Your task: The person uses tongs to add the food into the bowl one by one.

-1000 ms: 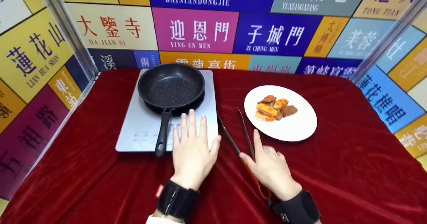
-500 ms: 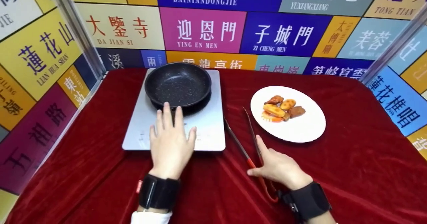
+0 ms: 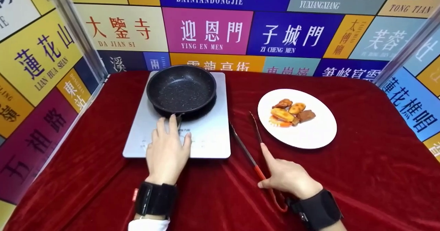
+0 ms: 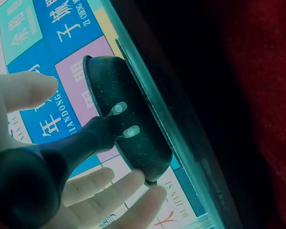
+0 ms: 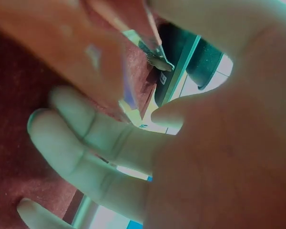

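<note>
A black frying pan (image 3: 182, 90) stands on a silver induction cooktop (image 3: 209, 141). Over its handle (image 4: 81, 143) lies my left hand (image 3: 166, 155), hiding most of it in the head view. In the left wrist view the handle passes between the spread thumb and the outstretched fingers. Metal tongs with red handles (image 3: 258, 172) lie spread on the cloth, right of the cooktop. My right hand (image 3: 288, 177) reaches over their handle end, index finger along one arm and thumb by the other. Its fingers (image 5: 62, 143) extend loosely past the blurred orange-red handle in the right wrist view.
To the right, a white oval plate (image 3: 309, 134) carries several pieces of food (image 3: 292, 112), browned and yellow. Dark red velvet cloth (image 3: 371, 176) covers the table. Behind stands a wall of coloured sign panels (image 3: 206, 31), with metal posts at the corners.
My left hand has moved left from beside the pan handle to over it, its fingers drawing closer together. The right hand has shifted slightly back along the tongs.
</note>
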`<control>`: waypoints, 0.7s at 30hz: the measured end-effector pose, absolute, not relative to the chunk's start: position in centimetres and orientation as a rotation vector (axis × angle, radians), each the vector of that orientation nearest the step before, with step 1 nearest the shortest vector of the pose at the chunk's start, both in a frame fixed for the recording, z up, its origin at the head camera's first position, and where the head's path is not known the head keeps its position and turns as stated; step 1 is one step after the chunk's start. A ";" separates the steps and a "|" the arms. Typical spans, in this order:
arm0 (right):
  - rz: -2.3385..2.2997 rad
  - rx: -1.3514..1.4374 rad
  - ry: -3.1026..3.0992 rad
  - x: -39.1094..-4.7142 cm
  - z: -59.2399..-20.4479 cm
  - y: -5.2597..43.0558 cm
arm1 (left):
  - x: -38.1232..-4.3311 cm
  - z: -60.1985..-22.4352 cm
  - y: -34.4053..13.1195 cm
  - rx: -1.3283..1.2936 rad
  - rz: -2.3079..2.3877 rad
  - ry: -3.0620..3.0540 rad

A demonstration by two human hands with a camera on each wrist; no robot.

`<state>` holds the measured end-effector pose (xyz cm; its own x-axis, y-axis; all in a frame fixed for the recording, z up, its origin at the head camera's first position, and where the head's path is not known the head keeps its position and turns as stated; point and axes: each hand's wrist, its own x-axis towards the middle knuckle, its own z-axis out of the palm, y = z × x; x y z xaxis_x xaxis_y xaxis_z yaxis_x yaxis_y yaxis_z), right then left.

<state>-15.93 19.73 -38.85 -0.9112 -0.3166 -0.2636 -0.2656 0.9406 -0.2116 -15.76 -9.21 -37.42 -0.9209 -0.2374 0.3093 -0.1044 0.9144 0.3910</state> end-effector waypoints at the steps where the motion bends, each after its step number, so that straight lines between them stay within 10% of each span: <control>1: -0.252 -0.429 2.797 -16.0 -38.8 19.8 | -15.8 -37.5 -9.2 0.259 -0.536 -2.723; 21: -0.311 -0.430 2.903 -17.5 -38.4 22.5 | -15.6 -37.4 -9.8 0.268 -0.581 -2.754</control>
